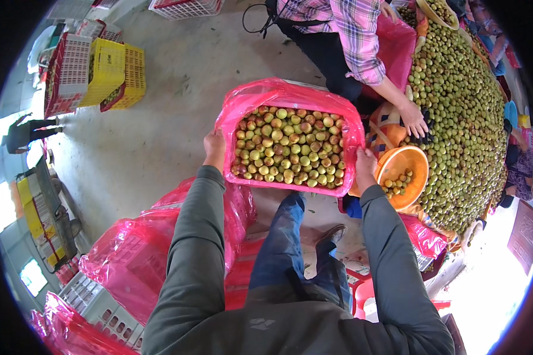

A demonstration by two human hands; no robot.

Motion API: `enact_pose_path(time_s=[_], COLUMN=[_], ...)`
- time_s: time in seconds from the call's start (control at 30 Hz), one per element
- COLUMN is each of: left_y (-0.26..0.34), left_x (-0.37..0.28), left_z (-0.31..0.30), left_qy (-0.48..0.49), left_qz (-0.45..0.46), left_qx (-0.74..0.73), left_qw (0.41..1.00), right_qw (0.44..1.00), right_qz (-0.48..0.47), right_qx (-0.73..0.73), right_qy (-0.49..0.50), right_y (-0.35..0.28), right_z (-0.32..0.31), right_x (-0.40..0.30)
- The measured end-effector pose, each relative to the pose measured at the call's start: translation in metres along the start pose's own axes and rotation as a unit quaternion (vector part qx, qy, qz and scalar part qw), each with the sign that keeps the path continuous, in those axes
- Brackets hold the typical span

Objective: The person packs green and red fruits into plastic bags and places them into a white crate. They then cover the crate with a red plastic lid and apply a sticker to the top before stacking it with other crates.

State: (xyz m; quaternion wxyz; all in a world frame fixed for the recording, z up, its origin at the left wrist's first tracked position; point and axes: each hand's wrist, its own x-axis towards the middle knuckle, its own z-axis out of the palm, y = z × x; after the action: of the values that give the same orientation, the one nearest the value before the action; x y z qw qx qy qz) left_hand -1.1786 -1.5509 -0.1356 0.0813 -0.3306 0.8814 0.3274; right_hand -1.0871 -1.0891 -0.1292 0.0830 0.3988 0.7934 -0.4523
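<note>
Between my two hands is a crate lined with pink plastic film [288,186], filled with round green and reddish fruit [293,148]. My left hand [215,144] grips its left edge, with the fingers partly hidden by the film. On the right edge, my right hand [366,165] holds the rim, close beside an orange plastic basket [422,177] with a few fruits at its bottom. The crate's walls are mostly covered by the film.
A large heap of fruit [457,120] lies at the right, where a person's hand [413,117] rests at its edge. Pink-wrapped crates [133,257] and a white crate [111,306] stand at lower left. Yellow crates [109,66] are stacked at upper left. A red stool [363,293] stands by my legs.
</note>
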Motion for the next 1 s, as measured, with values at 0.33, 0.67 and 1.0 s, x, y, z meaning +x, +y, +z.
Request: enact_pose_path(time_s=[0.33, 0.67, 1.0], left_y=[-0.035, -0.028, -0.026], left_x=[0.037, 0.031, -0.058], left_z=[0.043, 0.040, -0.013], left_qy=[-0.102, -0.077, -0.055], left_qz=[-0.110, 0.010, -0.079], left_qx=[-0.182, 0.088, -0.282], left_qw=[0.972, 0.993, 0.954], right_qw=[0.995, 0.997, 0.996], right_qz=[0.094, 0.075, 0.090], right_qx=[0.036, -0.034, 0.024], right_qy=[-0.021, 0.007, -0.006], right_y=[0.027, 0.008, 0.030], right_z=[0.024, 0.014, -0.049], right_x=[0.033, 0.018, -0.061])
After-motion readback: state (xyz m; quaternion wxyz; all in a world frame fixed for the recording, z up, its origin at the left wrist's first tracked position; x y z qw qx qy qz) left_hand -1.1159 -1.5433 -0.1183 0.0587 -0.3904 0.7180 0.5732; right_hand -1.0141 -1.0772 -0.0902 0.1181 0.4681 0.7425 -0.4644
